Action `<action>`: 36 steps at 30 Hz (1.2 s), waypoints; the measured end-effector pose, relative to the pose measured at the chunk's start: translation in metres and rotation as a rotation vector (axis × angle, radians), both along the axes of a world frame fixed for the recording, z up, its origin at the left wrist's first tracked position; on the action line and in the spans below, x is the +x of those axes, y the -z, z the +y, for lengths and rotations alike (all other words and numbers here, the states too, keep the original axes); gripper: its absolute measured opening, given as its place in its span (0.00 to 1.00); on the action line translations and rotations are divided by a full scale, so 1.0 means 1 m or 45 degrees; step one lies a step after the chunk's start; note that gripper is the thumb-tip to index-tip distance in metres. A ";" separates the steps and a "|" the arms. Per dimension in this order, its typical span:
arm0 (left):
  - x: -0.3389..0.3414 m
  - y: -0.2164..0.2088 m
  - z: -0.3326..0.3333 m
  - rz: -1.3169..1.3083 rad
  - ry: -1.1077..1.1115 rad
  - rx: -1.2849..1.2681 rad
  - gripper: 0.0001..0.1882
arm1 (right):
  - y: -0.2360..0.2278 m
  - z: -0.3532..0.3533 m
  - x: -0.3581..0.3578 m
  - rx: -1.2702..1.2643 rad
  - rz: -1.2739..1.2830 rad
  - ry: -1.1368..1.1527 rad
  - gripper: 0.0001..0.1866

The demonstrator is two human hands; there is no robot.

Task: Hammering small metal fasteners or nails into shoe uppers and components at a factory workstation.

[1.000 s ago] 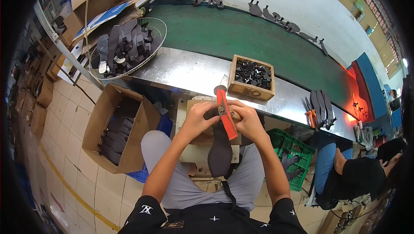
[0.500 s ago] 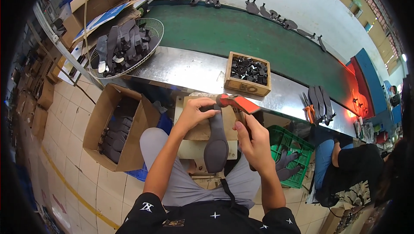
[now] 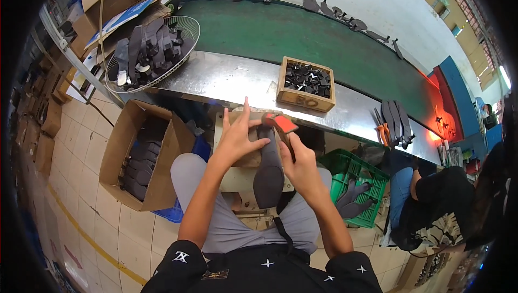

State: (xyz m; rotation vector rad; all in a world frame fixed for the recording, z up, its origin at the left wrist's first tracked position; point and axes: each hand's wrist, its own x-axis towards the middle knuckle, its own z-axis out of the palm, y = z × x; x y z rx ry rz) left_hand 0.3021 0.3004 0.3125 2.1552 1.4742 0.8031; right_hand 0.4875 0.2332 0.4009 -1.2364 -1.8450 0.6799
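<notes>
A dark grey shoe sole [image 3: 268, 182] lies lengthwise in front of me, its narrow heel end on a wooden block [image 3: 249, 160] and its broad end pointing toward my lap. My right hand [image 3: 301, 164] is closed round the handle of a hammer [image 3: 283, 123] with a red head. The head is down over the sole's heel end and hides it; whether it touches cannot be told. My left hand [image 3: 234, 140] is spread beside the heel end, its thumb reaching to the sole's edge and its other fingers pointing away from me.
On the metal ledge stand a wooden box [image 3: 305, 104] of small black heel pieces and a wire basket [image 3: 197, 34] of soles. Orange-handled pliers [image 3: 383, 133] lie at right. A cardboard box [image 3: 121, 179] and a green crate [image 3: 380, 185] hold soles. Another person [image 3: 440, 201] sits at right.
The hammer has come down and left onto the sole's heel end. My left hand has let go of its pinch at the heel end and spread its fingers.
</notes>
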 end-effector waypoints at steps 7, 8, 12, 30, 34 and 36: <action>-0.002 0.000 -0.005 -0.027 -0.008 0.111 0.48 | -0.037 -0.023 0.027 0.541 -0.022 0.150 0.17; 0.001 -0.001 -0.006 -0.034 -0.001 0.117 0.48 | -0.020 -0.016 0.019 0.328 -0.040 0.112 0.18; 0.002 -0.003 -0.007 -0.002 0.014 0.147 0.21 | 0.000 -0.005 0.025 0.017 -0.013 0.070 0.21; -0.010 -0.093 -0.190 -1.175 0.459 -0.949 0.15 | -0.004 -0.046 0.029 -0.232 0.307 -0.878 0.22; -0.009 -0.096 -0.199 -1.225 0.652 -1.010 0.14 | -0.026 -0.077 0.035 -0.369 0.344 -1.063 0.18; -0.006 -0.096 -0.205 -1.276 0.794 -1.067 0.14 | -0.030 -0.082 0.035 -0.358 0.322 -1.145 0.17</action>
